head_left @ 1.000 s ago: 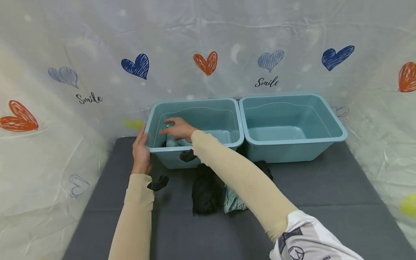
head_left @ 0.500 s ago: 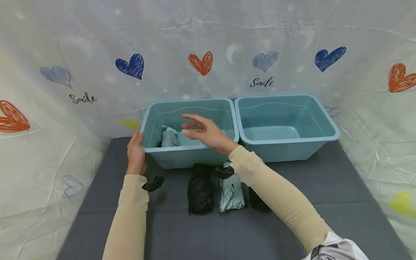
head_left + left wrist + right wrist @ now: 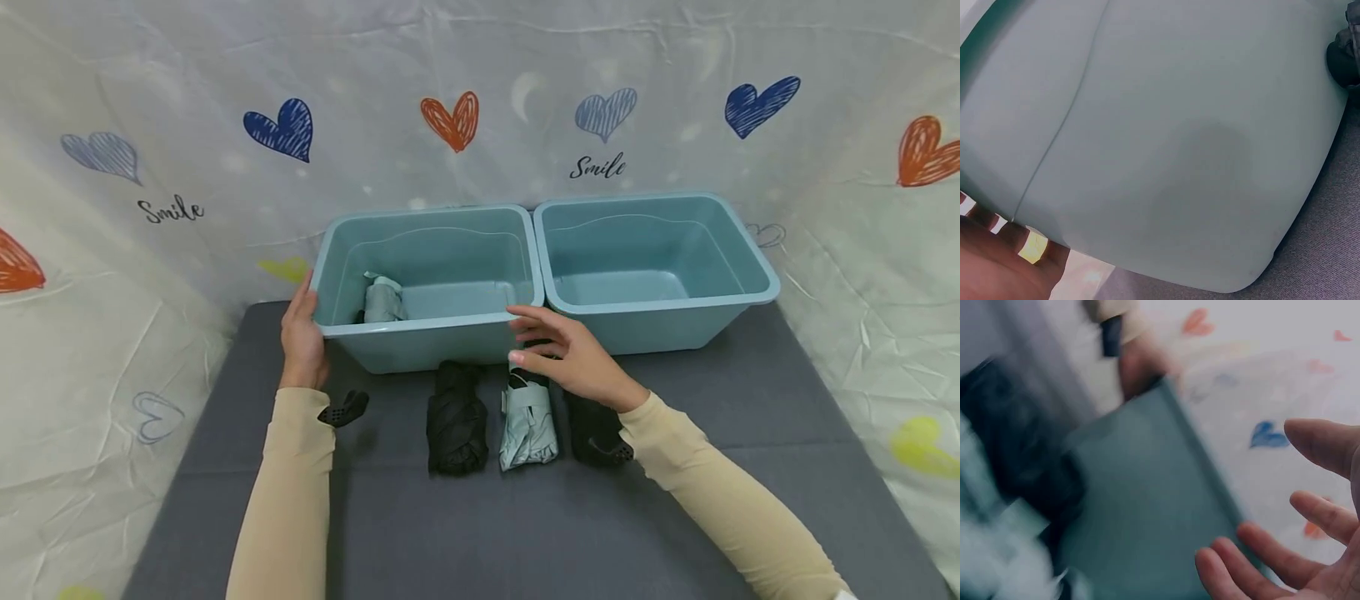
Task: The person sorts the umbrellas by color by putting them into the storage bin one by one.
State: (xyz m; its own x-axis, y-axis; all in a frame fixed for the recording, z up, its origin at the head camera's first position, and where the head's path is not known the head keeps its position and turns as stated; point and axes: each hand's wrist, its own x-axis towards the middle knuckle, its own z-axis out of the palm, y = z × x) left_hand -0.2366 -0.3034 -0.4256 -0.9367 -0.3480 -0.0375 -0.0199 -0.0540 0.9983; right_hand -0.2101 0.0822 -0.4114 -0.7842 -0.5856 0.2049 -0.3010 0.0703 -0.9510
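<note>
My left hand [image 3: 302,348] lies along the outer left end of the left blue-green plastic bin [image 3: 427,330], its straight fingers against the wall below the rim. The left wrist view shows that hand [image 3: 1010,265] at the wall's edge. Inside the bin lies a folded light-teal umbrella [image 3: 384,302], with a bit of something dark beside it. My right hand [image 3: 581,358], fingers spread and holding nothing, hovers over the top end of another folded light-teal umbrella [image 3: 528,427]. Folded black umbrellas [image 3: 457,421] [image 3: 588,421] lie on either side of it; the right one is partly covered by the wrist.
A second blue-green bin [image 3: 652,325] stands at the right, close against the first. Both rest at the back of a table with a dark grey cloth [image 3: 465,542]. Behind them hangs a pale curtain [image 3: 480,50] printed with hearts.
My right hand has come up out of the left bin, leaving the teal umbrella inside, and moved right and toward me over the umbrellas in front. My left hand stays at the bin's end.
</note>
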